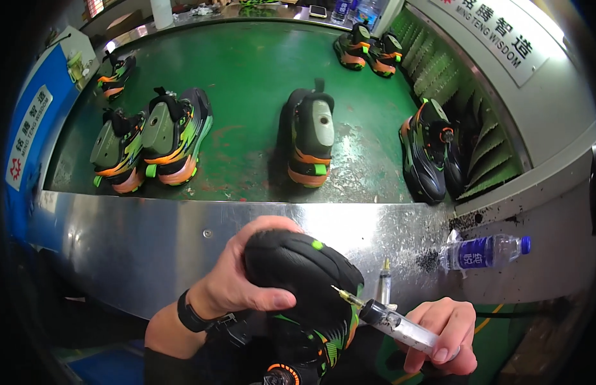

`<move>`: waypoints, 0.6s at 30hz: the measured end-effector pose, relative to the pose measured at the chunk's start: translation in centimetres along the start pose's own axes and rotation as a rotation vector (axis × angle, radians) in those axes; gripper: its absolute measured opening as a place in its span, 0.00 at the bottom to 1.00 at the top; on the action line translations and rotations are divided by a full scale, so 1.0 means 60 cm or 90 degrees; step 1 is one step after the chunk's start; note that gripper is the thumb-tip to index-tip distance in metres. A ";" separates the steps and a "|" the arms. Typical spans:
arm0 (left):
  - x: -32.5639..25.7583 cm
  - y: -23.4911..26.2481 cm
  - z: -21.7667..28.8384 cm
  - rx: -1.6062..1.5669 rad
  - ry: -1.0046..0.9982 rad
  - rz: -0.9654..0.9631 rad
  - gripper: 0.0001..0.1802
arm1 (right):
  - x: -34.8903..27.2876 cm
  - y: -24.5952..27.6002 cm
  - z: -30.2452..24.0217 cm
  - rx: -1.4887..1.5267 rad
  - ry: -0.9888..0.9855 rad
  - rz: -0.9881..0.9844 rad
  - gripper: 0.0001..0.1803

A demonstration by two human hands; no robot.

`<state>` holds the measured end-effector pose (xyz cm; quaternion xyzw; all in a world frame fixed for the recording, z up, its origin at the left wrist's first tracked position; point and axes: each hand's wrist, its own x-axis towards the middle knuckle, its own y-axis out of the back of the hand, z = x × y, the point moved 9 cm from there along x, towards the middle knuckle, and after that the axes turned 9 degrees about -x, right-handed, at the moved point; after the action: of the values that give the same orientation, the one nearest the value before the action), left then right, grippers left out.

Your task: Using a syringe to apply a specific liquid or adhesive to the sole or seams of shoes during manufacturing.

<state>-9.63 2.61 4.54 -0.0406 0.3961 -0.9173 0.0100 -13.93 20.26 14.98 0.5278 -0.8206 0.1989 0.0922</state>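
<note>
My left hand (240,282), with a black band on its wrist, is wrapped round the toe of a black sports shoe (298,269). The shoe has green and orange patterning along its side and an orange-ringed dial near the lower edge. In my right hand (442,330) is a clear syringe (403,329) with a yellowish needle hub, my fingers closed round its rear end. Its thin needle points up and left, over the shoe's upper; whether the tip touches cannot be told. A second syringe (386,285) lies on the metal ledge just behind the shoe.
A metal ledge (137,237) borders a green conveyor belt (246,70). On the belt stand a single shoe (310,138) in the middle, a pair (173,138) at left, more shoes (432,151) at right and some farther back. A plastic bottle (490,251) lies on the ledge's right.
</note>
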 end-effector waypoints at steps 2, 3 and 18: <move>-0.005 0.006 0.003 0.035 -0.016 -0.006 0.42 | 0.018 -0.010 0.006 -0.005 0.001 -0.027 0.06; -0.007 -0.002 0.004 0.045 -0.022 -0.035 0.41 | 0.026 -0.017 0.005 -0.013 0.006 -0.042 0.07; -0.020 -0.032 0.020 0.143 -0.056 -0.123 0.41 | 0.038 -0.027 0.006 -0.088 -0.035 0.042 0.16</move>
<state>-8.33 3.14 6.70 -0.1170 0.2845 -0.9498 -0.0567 -13.41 17.61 15.84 0.4982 -0.8515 0.1300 0.0991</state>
